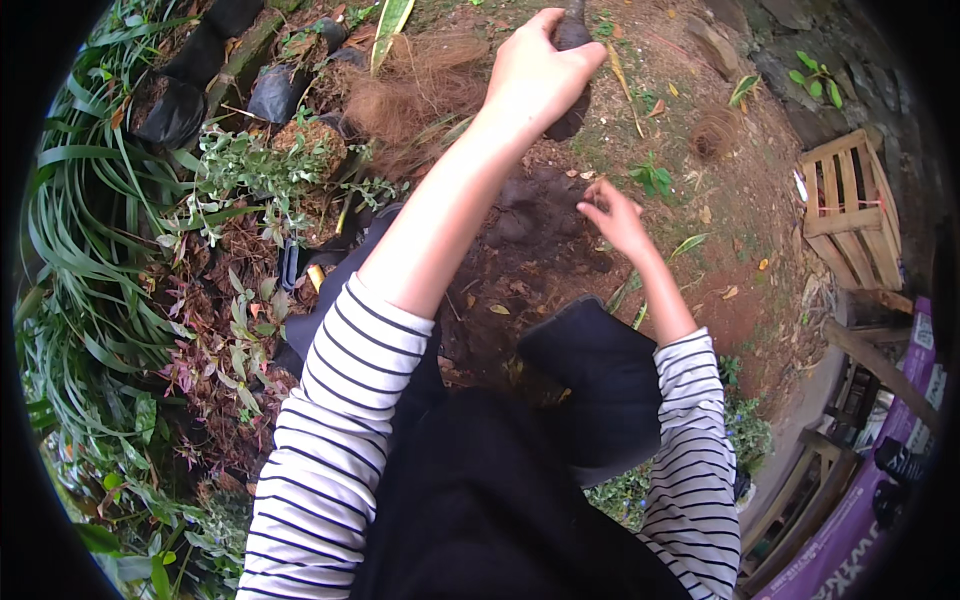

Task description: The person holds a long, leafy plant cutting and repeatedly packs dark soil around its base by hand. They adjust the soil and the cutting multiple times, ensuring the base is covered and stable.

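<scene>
My left hand (541, 71) is stretched far forward at the top of the view, gripping a dark, soil-coated object (574, 34) whose kind I cannot tell; part of it hangs below the hand. Nearer to me, my right hand (613, 217) hovers over the edge of a patch of dark, wet-looking soil (525, 214), its thumb and fingers slightly curled. Whether anything small sits between those fingers cannot be made out. Left of my forearm lies a loose heap of brown fibre (420, 86). A small clump of similar fibre (712, 133) rests on the ground to the right.
Black plant bags (171, 114), a silvery-leaved plant (262, 169) and long strap-like leaves (97, 195) crowd the left side. On the right stand a wooden slatted crate (847, 221), stones (712, 49) and a purple printed banner (832, 525). My knees flank the dark soil.
</scene>
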Available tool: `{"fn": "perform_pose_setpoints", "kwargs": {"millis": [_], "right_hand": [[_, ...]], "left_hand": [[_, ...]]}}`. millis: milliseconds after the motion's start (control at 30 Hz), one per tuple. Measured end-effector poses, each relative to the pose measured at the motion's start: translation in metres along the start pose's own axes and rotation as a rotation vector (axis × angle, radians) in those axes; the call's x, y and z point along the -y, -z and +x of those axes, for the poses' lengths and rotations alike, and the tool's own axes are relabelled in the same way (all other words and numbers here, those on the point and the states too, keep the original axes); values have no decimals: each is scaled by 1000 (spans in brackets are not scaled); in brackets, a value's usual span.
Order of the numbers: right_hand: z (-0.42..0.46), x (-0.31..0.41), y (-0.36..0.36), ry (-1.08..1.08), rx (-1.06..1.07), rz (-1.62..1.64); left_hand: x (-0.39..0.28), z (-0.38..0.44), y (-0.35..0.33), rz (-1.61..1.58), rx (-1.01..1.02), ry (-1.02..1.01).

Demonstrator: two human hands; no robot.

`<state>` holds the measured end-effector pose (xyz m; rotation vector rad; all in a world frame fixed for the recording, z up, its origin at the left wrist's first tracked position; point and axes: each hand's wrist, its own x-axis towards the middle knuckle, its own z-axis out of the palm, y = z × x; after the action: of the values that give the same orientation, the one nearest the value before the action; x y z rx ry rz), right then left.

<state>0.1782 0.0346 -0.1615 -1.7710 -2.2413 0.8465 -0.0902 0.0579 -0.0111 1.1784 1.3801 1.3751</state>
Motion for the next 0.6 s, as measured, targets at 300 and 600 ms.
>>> {"fn": "perform_pose_setpoints", "kwargs": {"millis": [300, 600], "right_hand": [[-39, 70, 98, 30, -287, 342], [-54, 106, 130, 114, -666, 668]], "left_hand": [[1, -15, -21, 3, 11, -25], [4, -33, -47, -51, 168, 114]]}}
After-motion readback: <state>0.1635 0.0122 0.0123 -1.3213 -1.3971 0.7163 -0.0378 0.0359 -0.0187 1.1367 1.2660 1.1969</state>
